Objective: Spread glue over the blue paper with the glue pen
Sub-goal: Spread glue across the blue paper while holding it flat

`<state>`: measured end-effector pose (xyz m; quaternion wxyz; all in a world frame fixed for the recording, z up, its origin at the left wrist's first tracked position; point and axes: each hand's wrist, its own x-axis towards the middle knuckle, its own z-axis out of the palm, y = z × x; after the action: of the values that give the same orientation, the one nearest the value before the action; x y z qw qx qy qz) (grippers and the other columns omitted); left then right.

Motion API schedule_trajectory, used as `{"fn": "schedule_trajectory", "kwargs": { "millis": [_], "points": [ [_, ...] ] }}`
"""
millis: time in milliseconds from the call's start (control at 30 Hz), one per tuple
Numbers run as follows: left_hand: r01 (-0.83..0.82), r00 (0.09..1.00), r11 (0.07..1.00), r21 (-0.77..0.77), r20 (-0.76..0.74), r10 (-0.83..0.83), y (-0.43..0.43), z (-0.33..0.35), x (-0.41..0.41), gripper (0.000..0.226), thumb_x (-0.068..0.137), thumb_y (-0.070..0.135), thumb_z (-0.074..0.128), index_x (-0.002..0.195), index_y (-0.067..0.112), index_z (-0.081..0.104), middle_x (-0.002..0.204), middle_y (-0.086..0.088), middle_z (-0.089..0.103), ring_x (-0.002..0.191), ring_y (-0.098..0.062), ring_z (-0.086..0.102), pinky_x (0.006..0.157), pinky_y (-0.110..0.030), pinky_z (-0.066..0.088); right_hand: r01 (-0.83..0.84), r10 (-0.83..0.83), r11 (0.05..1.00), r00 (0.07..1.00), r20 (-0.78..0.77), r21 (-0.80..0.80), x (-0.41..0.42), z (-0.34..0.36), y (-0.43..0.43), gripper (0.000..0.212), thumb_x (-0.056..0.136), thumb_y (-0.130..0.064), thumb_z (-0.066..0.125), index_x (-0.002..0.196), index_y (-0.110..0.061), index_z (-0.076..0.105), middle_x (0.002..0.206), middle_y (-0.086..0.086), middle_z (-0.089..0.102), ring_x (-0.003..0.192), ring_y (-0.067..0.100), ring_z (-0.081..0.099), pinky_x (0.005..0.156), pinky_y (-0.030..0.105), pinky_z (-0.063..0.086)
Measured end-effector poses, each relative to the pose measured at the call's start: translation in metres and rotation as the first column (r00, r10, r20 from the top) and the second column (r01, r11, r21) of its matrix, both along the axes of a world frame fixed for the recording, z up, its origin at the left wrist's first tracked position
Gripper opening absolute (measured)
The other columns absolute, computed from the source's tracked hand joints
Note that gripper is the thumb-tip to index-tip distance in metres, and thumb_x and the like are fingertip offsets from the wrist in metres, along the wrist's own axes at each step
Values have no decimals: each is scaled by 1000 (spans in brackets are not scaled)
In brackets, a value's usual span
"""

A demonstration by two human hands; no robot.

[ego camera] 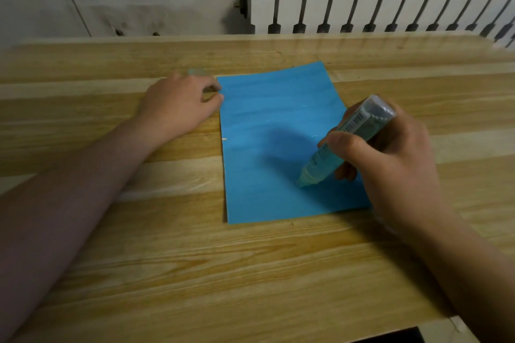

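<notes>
A sheet of blue paper (276, 131) lies flat on the wooden table (167, 259). My right hand (390, 164) grips a translucent glue pen (345, 139), tilted with its tip touching the paper's lower middle. My left hand (178, 104) rests on the table at the paper's upper left corner, fingers loosely curled, fingertips at the paper's edge. A small clear cap (197, 72) lies just beyond that hand. Faint wet streaks show on the paper's upper half.
A white radiator (376, 5) stands against the wall behind the table's far edge. The table's near right corner (451, 323) drops off at the bottom right.
</notes>
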<state>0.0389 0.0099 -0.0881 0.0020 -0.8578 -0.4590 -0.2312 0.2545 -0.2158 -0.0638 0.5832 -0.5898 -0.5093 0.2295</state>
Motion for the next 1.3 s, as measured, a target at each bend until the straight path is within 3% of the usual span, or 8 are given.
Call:
{"fn": "schedule_trajectory", "kwargs": {
  "millis": [333,933,1300],
  "points": [
    [-9,1000,1000,-2,10,9,2,-2,0,42,84,58,44,116,39,63,95,-6,68,92,-32,61,72,-39,49,6,-6,1000,1000,7,4,3,0,0,25,73,-35,74,88,-19,63,83,10,73,54,10,65,48,20,50],
    [-24,1000,999,-28,-4,24,-2,1,1,37,87,54,47,116,38,64,88,-5,68,85,-30,61,70,-38,50,33,-33,999,999,-3,10,8,-3,-1,22,72,-36,73,85,-22,63,80,7,75,52,12,65,48,23,50],
    [-18,1000,999,-40,-3,18,-3,3,1,36,88,52,49,116,36,64,87,-7,67,87,-33,61,72,-40,51,26,-26,1000,999,-19,-5,16,-3,-4,26,73,-36,75,87,-18,63,82,15,75,53,18,66,49,29,51]
  ]
}}
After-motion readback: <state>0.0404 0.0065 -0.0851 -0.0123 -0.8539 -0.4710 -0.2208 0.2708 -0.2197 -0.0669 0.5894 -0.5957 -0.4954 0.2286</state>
